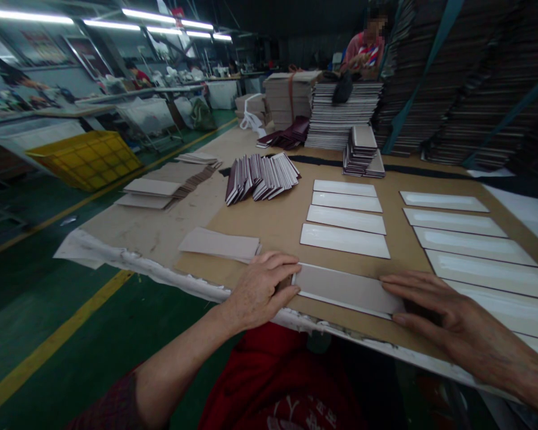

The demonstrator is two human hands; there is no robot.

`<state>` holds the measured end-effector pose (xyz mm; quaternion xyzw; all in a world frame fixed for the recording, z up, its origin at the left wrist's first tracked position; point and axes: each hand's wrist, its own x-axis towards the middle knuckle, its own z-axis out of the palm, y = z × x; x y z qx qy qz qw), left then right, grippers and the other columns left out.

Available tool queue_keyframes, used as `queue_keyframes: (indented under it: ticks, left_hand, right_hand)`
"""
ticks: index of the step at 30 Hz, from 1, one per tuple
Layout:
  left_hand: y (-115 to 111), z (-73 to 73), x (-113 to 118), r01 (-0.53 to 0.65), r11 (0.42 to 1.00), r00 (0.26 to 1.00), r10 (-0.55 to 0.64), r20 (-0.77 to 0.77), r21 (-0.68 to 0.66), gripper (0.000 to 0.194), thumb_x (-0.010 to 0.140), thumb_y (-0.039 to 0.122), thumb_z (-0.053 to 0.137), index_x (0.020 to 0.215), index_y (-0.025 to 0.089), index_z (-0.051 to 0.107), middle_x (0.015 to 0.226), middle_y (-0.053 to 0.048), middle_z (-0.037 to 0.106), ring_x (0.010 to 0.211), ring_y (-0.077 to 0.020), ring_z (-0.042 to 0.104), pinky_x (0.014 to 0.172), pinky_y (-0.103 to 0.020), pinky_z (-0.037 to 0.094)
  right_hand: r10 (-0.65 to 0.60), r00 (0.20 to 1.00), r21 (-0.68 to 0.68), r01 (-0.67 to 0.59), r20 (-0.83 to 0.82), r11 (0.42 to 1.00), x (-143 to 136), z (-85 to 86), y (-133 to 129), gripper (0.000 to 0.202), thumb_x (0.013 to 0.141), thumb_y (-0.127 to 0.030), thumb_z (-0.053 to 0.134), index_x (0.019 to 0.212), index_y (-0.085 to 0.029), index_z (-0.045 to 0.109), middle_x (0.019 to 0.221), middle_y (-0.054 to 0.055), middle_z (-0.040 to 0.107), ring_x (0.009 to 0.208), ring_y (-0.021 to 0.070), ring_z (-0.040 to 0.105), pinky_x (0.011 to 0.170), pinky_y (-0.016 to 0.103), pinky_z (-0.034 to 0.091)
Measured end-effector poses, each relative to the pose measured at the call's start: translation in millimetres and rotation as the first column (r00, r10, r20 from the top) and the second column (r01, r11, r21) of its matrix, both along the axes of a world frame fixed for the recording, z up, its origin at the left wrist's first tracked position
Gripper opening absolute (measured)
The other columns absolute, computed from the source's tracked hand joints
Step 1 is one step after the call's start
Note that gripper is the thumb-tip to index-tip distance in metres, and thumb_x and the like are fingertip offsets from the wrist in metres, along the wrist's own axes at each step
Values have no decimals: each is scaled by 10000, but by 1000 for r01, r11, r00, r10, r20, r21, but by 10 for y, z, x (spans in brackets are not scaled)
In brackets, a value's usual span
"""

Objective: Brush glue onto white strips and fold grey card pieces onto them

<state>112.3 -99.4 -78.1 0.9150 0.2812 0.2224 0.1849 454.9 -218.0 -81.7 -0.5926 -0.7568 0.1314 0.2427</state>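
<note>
Card: grey strip [347, 289] lying flat at the near edge of the brown board [269, 224], just below the white strips [345, 240].
Left hand [260, 289]: fingers spread, pressing the card's left end; not closed round it.
Right hand [448, 313]: flat on the right end, likewise unclenched.
Handling: likely light, thin, stiff; probably creases if bent, so best taken by both short ends.
Beyond: fanned pile [262, 176] further up the board.

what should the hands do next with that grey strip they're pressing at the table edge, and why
Probably smooth outward along the grey strip. The left hand rests flat on its left end and the right hand on its right end, over a white strip whose edge shows beneath. The white strips above lie uncovered, so this pair seems mid-press.
</note>
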Motion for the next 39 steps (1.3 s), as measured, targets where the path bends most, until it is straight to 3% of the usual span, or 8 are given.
queue_keyframes:
  ticks: [13, 27, 35, 39]
  left_hand:
    - [-13, -13, 5, -9, 1000, 1000, 9, -1, 15, 300, 957, 305, 618, 1242, 213, 623, 1289, -80, 655, 1199, -283, 541, 1007, -513, 434]
    - [5, 1, 1, 1, 998, 998, 3, -62, 67, 286, 960, 269, 593, 1240, 221, 622, 1309, -82, 643, 1224, -288, 529, 1025, -528, 431]
    - [-22, 10, 0, 1, 994, 996, 9, -85, 110, 274, 966, 252, 564, 1227, 193, 624, 1307, -99, 623, 1237, -299, 511, 1038, -536, 439]
    - [-39, 2, 11, 30, 983, 992, -7, -126, 179, 284, 988, 219, 520, 1254, 165, 605, 1306, -107, 615, 1240, -292, 485, 1085, -517, 414]
  right_hand:
    - [-19, 999, -31, 18, -27, 999, -2, -19, -6, 430, 936, -567, 582, 1268, -322, 705, 1315, 43, 680, 1292, 338, 561, 1076, 629, 463]
    - [66, 988, -24, -63, 142, 998, -99, 76, -80, 374, 1026, -321, 474, 1363, -253, 622, 1430, 59, 595, 1349, 264, 507, 1134, 560, 419]
    - [89, 977, 63, -103, 194, 993, -125, 105, -59, 344, 1022, -254, 475, 1324, -235, 639, 1372, 75, 633, 1285, 263, 550, 1074, 507, 456]
    - [90, 948, 87, -122, 304, 989, -229, 173, -62, 313, 1004, -171, 441, 1216, -194, 669, 1275, 109, 656, 1158, 279, 592, 949, 494, 477]
